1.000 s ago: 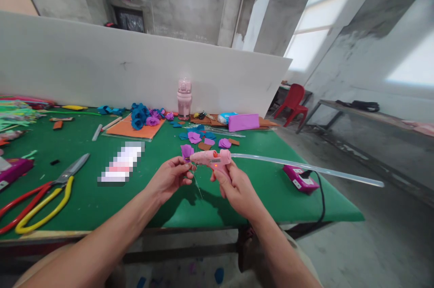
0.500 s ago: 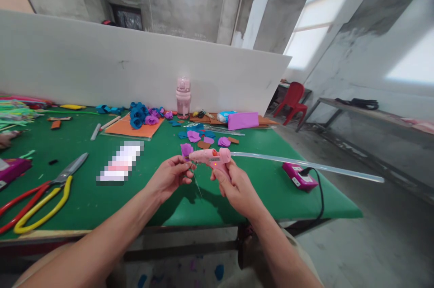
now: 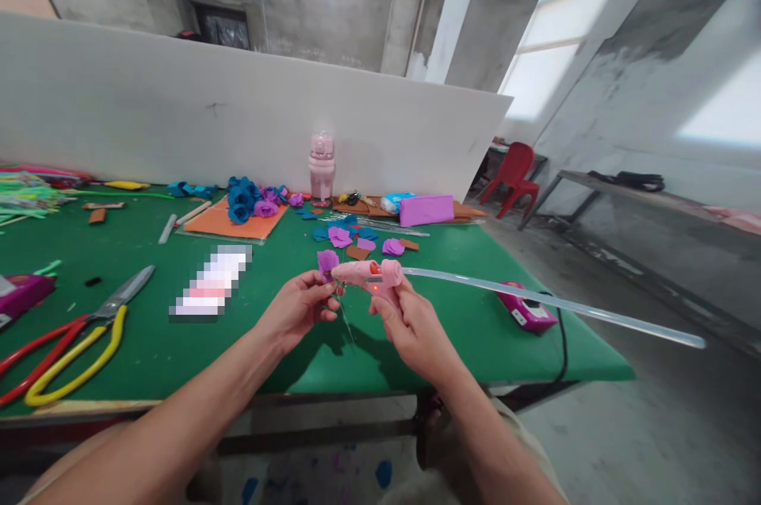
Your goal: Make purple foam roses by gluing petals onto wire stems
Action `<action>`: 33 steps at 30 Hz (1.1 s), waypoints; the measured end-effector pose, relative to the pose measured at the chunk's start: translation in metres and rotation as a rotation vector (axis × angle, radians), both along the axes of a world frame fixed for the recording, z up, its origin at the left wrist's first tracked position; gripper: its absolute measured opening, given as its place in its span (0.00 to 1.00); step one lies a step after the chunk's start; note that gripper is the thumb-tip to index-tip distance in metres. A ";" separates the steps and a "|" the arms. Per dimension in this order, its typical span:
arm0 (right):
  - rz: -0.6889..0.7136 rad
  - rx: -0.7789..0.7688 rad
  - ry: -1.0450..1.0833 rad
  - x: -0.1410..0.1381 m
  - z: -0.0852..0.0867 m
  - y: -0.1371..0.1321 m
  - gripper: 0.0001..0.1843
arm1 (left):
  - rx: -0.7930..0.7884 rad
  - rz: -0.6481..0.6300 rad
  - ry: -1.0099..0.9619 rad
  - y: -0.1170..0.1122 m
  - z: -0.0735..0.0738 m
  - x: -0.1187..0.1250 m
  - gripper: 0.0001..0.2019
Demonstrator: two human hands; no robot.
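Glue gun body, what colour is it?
The glue gun is pink; the head view shows it best.

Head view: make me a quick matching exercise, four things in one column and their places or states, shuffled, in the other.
Things:
1. Glue gun
2. Purple flower
3. Scissors
4. Pink bottle

Places and states:
A. Upright in front of the white board
B. Gripped in the right hand
C. Lying on the green table, one handle red, the other yellow
D. Held at the left hand

Right pairs: 1-B, 2-D, 3-C, 4-A
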State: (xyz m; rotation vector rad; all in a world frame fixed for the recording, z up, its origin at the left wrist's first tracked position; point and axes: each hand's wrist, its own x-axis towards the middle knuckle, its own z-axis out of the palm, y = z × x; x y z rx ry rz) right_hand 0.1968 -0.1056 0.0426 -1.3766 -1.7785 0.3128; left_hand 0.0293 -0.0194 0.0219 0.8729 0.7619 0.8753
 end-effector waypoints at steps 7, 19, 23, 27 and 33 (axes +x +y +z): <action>-0.002 0.008 -0.060 0.001 0.000 0.000 0.12 | 0.006 0.004 -0.020 -0.001 0.001 0.000 0.03; -0.014 0.008 -0.093 0.002 -0.003 -0.001 0.12 | 0.001 -0.005 -0.018 -0.001 -0.001 0.001 0.03; -0.006 0.022 -0.075 0.002 -0.002 -0.001 0.12 | 0.005 -0.007 -0.019 -0.001 -0.001 0.001 0.04; 0.002 0.010 -0.073 0.001 -0.002 -0.001 0.12 | 0.020 -0.024 -0.025 0.000 -0.002 0.001 0.06; 0.008 -0.008 -0.071 0.000 -0.001 -0.002 0.12 | 0.025 -0.031 -0.015 0.001 -0.004 0.001 0.06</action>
